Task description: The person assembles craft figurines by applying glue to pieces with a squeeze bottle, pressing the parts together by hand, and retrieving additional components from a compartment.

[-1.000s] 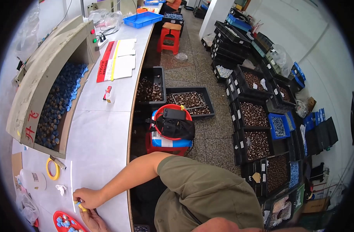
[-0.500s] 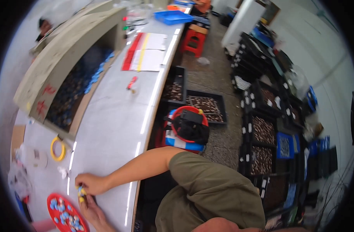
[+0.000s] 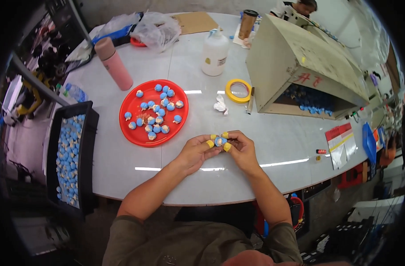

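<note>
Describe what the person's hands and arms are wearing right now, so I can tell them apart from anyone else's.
Both forearms are bare. Short olive-green sleeves end above the elbows. Yellow fingertip covers sit on several fingers of the left hand and the right hand. No gloves, watch or wristband show.

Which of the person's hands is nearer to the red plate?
Left. The left hand lies just beside the lower right rim of the red plate, apart from it. The right hand is farther right, beyond the left hand.
</note>
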